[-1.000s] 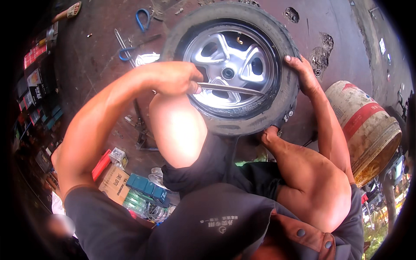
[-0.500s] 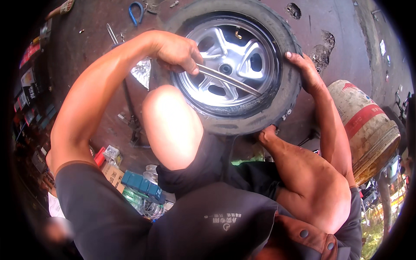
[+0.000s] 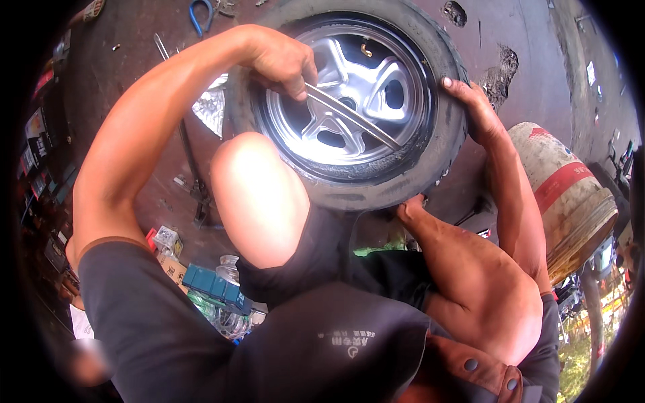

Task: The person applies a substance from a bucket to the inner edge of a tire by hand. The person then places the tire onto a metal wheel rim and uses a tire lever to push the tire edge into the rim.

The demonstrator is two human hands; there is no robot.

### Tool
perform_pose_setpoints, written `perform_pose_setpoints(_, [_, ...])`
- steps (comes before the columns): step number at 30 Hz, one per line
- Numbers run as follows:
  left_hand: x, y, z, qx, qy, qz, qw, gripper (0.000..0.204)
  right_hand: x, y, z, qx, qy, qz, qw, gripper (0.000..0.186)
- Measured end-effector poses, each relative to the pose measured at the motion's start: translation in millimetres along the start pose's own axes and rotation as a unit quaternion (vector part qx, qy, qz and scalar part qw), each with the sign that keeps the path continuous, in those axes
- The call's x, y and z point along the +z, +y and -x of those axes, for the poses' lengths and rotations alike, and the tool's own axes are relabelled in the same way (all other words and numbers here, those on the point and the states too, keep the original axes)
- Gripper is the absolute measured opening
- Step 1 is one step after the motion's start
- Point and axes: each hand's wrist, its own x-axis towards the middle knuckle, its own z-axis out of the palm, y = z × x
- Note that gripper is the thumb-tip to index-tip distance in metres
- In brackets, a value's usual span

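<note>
A black tyre point(image 3: 346, 196) on a silver five-spoked rim point(image 3: 329, 124) lies at the top middle, near my knees. Closed around one end of a metal tyre lever point(image 3: 356, 118), my left hand point(image 3: 282, 64) is above the left side of the wheel. The lever slants across the rim, its other end by the tyre's inner edge at the lower right. My right hand point(image 3: 474, 111) grips the tyre's right side, thumb on the sidewall and fingers down over the tread, partly hidden. A brass-coloured valve stem point(image 3: 366, 50) shows near the rim's far edge.
A dirty white bucket with a red band point(image 3: 564, 185) lies tilted at the right. A dark metal bar point(image 3: 191, 158) is on the floor at the left. A blue looped tool point(image 3: 200, 17) lies farther off. Boxes and a teal case point(image 3: 213, 287) sit beside my left leg.
My left hand has moved slightly up, away from me, raising its end of the lever so the lever slants more steeply. My right hand stays on the tyre.
</note>
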Motion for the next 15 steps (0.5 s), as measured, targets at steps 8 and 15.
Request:
perform_pose_setpoints(8, [14.9,14.8,-0.4,0.086,0.059,-0.099,0.990,0.031,0.5,-4.4,-1.0,0.027,-0.038,-0.001,0.999,0.068])
perform_pose_setpoints(15, [66.3,39.7,42.3,0.035,-0.044,-0.081,0.995,0.028,6.0,4.1,3.4,-0.021,-0.009,-0.024,0.999,0.069])
